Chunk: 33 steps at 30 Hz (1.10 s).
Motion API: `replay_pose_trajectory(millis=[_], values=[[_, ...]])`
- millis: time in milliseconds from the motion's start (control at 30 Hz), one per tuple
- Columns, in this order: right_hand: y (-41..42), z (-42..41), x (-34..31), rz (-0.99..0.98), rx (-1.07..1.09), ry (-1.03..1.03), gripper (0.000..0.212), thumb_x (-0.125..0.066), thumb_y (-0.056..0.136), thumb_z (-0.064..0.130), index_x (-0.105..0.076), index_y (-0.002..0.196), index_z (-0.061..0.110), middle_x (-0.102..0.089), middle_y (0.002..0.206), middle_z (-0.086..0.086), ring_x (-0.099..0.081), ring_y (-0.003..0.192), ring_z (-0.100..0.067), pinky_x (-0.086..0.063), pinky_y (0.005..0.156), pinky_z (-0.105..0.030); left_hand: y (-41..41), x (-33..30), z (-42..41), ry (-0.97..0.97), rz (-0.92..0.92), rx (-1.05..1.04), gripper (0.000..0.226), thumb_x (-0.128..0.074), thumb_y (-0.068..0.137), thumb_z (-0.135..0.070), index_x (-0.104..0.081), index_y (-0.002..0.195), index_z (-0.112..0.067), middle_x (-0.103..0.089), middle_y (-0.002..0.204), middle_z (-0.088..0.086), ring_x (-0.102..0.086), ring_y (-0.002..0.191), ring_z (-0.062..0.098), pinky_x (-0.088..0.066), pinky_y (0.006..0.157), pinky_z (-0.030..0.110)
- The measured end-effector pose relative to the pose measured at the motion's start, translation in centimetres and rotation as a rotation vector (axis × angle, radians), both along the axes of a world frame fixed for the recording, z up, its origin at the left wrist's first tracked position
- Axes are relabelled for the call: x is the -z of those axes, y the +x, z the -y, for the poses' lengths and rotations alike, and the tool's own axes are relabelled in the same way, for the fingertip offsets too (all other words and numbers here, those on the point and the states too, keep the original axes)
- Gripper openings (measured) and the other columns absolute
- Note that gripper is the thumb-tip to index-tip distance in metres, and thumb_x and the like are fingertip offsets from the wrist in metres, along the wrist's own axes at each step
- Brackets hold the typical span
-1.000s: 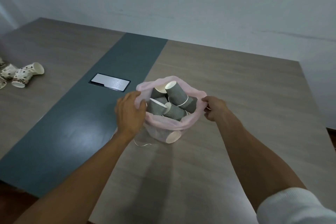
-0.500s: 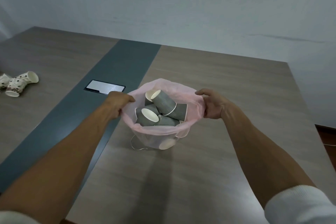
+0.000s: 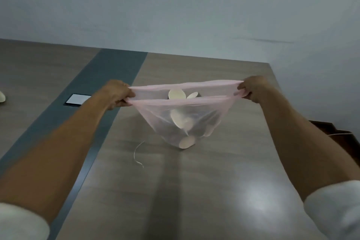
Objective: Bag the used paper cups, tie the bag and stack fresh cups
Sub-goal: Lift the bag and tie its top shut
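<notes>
The rim of the pink bag (image 3: 187, 103) is pinched shut at each end: the fingers of the left hand (image 3: 118, 94) are closed on its left corner, those of the right hand (image 3: 253, 91) on its right corner. Half a second earlier the mouth was held round and open, with the grey cups lying loose inside; now the rim has been drawn out sideways into two taut, nearly parallel bands, and the mouth has been narrowed to a slit. The used cups (image 3: 182, 122) are seen through the thin film, gathered toward the bag's low point, which sits at or just above the wooden table (image 3: 224, 181); contact cannot be told. Bagging is therefore judged complete, and the tying stage is judged to have been entered. A loose string (image 3: 137, 154) lies on the table just left of the bag. A pale cup (image 3: 2, 97) is barely caught at the far left edge.
</notes>
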State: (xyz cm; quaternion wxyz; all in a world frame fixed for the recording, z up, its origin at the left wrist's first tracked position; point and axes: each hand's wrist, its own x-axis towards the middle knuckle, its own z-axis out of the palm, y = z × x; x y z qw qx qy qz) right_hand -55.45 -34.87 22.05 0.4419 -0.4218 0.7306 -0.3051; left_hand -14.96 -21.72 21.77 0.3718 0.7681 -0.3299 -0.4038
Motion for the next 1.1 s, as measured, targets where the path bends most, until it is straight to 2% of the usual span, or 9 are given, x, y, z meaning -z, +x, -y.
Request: replay_pose_trajectory(millis=[67, 100, 233, 300, 367, 533, 700, 900, 1100], values=[[-2.0, -0.7, -0.5, 0.075, 0.003, 0.045, 0.02, -0.058, 0.094, -0.01, -0.06, 0.082, 0.006, -0.056, 0.079, -0.01, -0.057, 0.047, -0.012, -0.054, 0.044, -0.023, -0.2, -0.8, -0.1, 0.055, -0.004, 0.084, 0.014, -0.061, 0.093, 0.008, -0.068, 0.094, -0.005, -0.065, 0.091, 0.014, -0.064, 0.072, 0.019, -0.058, 0.046, 0.023], [-2.8, -1.1, -0.6, 0.049, -0.006, 0.031, 0.016, -0.059, 0.092, -0.01, -0.064, 0.089, 0.005, -0.058, 0.083, -0.01, -0.058, 0.056, -0.014, -0.057, 0.051, -0.026, -0.3, -1.1, -0.1, 0.043, 0.096, 0.091, 0.014, -0.063, 0.091, 0.007, -0.07, 0.091, -0.005, -0.065, 0.09, 0.016, -0.064, 0.069, 0.02, -0.062, 0.05, 0.028], [-4.0, -2.8, -0.9, -0.457, -0.061, -0.242, 0.027, -0.063, 0.085, -0.001, -0.073, 0.109, 0.004, -0.071, 0.107, -0.018, -0.067, 0.1, -0.037, -0.057, 0.088, -0.041, -2.0, -2.4, 0.0, 0.002, 0.736, 0.106, 0.008, -0.065, 0.085, -0.004, -0.066, 0.086, -0.012, -0.074, 0.075, 0.015, -0.072, 0.06, 0.028, -0.063, 0.075, 0.043], [-4.0, -3.5, -1.2, -0.445, 0.001, -0.348, 0.03, -0.06, 0.081, -0.003, -0.075, 0.104, 0.008, -0.07, 0.104, -0.018, -0.066, 0.094, -0.037, -0.057, 0.082, -0.038, -3.0, -2.5, 0.1, -0.094, 0.629, 0.051, 0.013, -0.057, 0.087, 0.002, -0.059, 0.09, -0.01, -0.071, 0.074, 0.016, -0.071, 0.054, 0.029, -0.062, 0.06, 0.04], [-4.8, -4.0, -1.1, -0.43, -0.1, -0.26, 0.027, -0.063, 0.08, -0.006, -0.073, 0.104, 0.004, -0.066, 0.093, -0.019, -0.063, 0.079, -0.033, -0.056, 0.069, -0.038, -3.4, -2.6, 0.2, -0.121, 0.407, 0.063, 0.015, -0.052, 0.092, 0.009, -0.058, 0.092, -0.005, -0.065, 0.075, 0.02, -0.066, 0.042, 0.021, -0.056, 0.041, 0.03], [-6.0, -5.2, -2.0, -0.329, -0.097, -0.216, 0.021, -0.068, 0.074, -0.007, -0.074, 0.086, 0.01, -0.062, 0.076, -0.014, -0.059, 0.068, -0.028, -0.048, 0.057, -0.033, -3.0, -3.5, -0.4, -0.168, 0.051, -0.006, 0.028, -0.057, 0.096, 0.01, -0.053, 0.077, -0.01, -0.055, 0.07, 0.012, -0.055, 0.031, 0.003, -0.05, 0.037, 0.016], [-6.8, -5.7, -2.1, -0.322, -0.119, -0.101, 0.028, -0.058, 0.083, -0.011, -0.073, 0.097, 0.008, -0.061, 0.087, -0.015, -0.054, 0.061, -0.025, -0.044, 0.047, -0.023, -3.3, -3.3, -0.7, -0.205, 0.004, -0.017, 0.03, -0.056, 0.097, 0.012, -0.051, 0.076, -0.01, -0.053, 0.071, 0.013, -0.054, 0.03, 0.002, -0.051, 0.037, 0.017], [-7.1, -6.2, -2.0, -0.264, -0.097, -0.107, 0.022, -0.062, 0.084, -0.007, -0.069, 0.084, 0.013, -0.062, 0.082, -0.012, -0.055, 0.06, -0.02, -0.045, 0.048, -0.022, -3.1, -3.3, -0.4, -0.284, -0.023, -0.065, 0.031, -0.056, 0.094, 0.016, -0.051, 0.078, -0.01, -0.054, 0.073, 0.014, -0.054, 0.031, 0.003, -0.053, 0.039, 0.019], [-6.6, -6.3, -1.8, -0.216, -0.111, -0.073, 0.016, -0.062, 0.089, -0.006, -0.066, 0.094, 0.008, -0.058, 0.086, -0.012, -0.054, 0.062, -0.018, -0.048, 0.046, -0.022, -2.3, -3.1, -0.3, -0.281, -0.044, -0.074, 0.03, -0.059, 0.094, 0.014, -0.053, 0.076, -0.01, -0.056, 0.074, 0.014, -0.058, 0.034, 0.003, -0.053, 0.04, 0.018]])
